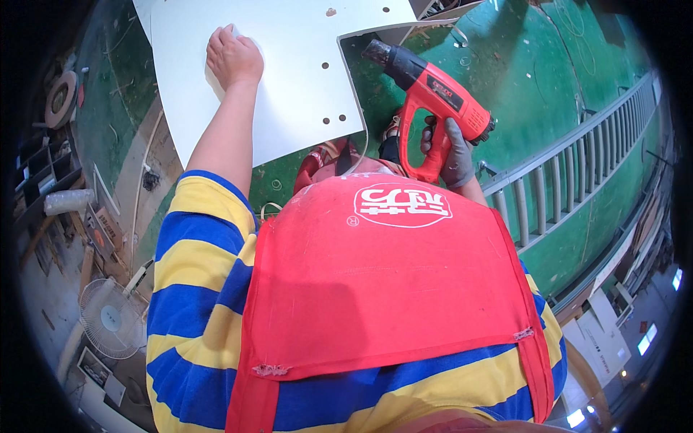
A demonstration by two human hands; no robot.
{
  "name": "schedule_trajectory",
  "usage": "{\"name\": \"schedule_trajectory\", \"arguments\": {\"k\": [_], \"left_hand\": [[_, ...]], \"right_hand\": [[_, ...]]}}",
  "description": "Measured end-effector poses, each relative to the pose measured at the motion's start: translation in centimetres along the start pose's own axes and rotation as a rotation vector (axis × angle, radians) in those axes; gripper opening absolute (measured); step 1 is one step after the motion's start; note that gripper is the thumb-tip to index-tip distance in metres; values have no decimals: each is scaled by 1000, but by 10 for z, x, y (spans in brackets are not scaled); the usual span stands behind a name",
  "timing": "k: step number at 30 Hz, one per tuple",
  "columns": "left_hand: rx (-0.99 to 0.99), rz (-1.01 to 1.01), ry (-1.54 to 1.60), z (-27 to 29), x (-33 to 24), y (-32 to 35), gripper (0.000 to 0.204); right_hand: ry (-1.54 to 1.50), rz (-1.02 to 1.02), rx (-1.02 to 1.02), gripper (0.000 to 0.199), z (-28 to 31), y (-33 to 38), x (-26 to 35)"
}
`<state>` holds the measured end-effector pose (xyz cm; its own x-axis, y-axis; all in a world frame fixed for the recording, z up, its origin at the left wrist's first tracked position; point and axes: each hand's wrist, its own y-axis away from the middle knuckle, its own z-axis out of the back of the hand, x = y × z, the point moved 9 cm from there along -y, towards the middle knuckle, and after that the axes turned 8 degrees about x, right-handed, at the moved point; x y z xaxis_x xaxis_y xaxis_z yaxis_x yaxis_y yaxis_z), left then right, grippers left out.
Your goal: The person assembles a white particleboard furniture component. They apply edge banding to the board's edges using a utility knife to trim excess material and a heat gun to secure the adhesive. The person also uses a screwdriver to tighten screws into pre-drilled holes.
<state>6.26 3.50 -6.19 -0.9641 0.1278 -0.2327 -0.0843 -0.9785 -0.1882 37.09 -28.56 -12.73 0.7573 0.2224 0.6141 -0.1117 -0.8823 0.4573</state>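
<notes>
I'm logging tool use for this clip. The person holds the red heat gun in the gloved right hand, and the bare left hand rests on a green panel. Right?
Not quite. The head view shows the left hand resting on a white panel, not a green one; green is the floor. The rest holds: the gloved right hand grips the red heat gun.

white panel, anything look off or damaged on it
One thing stands out: along the white panel's right edge a thin edge strip bows away from the board near the lower corner instead of lying flush. The left hand rests flat on the panel; the right hand holds a red heat gun beside that edge.
</notes>
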Motion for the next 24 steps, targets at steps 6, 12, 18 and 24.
{"name": "schedule_trajectory", "arguments": {"k": [6,12,18,24], "left_hand": [[6,-10,-26,0,0,0,42],[28,0,-26,-2,-3,-1,42],[0,-8,-26,-2,-1,-2,42],[-21,-19,-15,-1,-3,-3,41]], "right_hand": [[16,16,-6,47,0,0,0],[25,18,-2,48,0,0,2],[50,29,5,48,4,-2,1],[23,-1,5,49,1,1,2]]}}
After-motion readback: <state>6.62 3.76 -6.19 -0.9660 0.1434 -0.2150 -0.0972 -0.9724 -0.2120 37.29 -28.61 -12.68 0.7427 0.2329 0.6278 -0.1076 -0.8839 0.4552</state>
